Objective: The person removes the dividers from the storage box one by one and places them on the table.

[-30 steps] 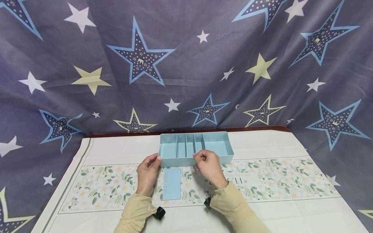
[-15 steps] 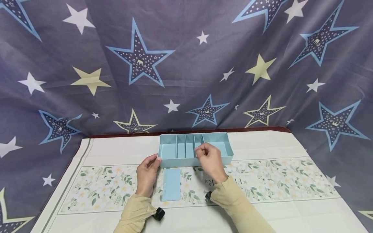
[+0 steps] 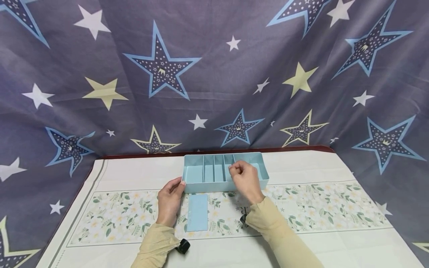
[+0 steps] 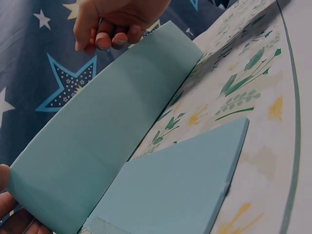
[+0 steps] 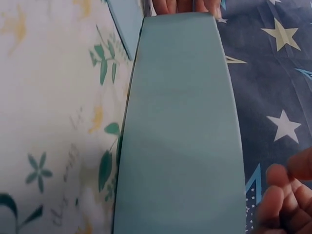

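A long light-blue divided box (image 3: 207,187) stands on the table's far side, its compartments bare where they show. At the box's left end, my left hand (image 3: 169,203) holds the front corner, thumb against the front wall. My right hand (image 3: 247,181) hovers over the right part of the box, fingers curled, and nothing shows between them. In the left wrist view that right hand (image 4: 117,24) is above the box's rim. A flat, light-blue rectangular panel (image 3: 197,212) lies on the cloth before the box, nearer its left end.
A white tablecloth (image 3: 110,257) with a flowered band covers the table. Behind the far edge (image 3: 147,155) hangs a dark curtain (image 3: 214,82) printed with stars. Each wrist carries a small black camera (image 3: 183,246).
My right hand has moved right and a little away from me, from the box's front rim to above its right side. The left hand, box and panel stay put.
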`<move>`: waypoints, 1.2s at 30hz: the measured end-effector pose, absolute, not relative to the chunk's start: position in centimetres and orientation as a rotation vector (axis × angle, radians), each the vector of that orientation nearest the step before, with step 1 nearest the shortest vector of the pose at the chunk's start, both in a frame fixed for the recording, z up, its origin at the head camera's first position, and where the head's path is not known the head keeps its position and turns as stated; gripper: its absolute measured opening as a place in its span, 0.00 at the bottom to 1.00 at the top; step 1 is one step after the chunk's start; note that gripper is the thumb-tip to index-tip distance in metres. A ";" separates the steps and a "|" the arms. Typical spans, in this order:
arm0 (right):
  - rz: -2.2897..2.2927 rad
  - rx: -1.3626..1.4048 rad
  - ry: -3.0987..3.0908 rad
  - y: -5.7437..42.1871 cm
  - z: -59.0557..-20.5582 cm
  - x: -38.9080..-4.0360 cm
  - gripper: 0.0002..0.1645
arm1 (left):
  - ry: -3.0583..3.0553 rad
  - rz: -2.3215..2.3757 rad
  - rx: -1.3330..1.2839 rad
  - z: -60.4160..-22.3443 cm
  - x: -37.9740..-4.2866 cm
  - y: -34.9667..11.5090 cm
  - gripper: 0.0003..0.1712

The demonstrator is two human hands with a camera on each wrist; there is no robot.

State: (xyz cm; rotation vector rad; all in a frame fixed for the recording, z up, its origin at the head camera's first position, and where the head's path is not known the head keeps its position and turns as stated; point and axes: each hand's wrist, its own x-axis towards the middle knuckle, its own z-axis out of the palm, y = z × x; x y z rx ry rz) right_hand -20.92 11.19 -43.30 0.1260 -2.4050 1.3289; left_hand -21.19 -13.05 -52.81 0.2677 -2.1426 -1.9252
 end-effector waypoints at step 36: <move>0.851 -0.067 -2.612 12.5 -44.1 -23.2 0.07 | -2.194 -1.935 0.297 -50.9 -20.3 -12.8 0.25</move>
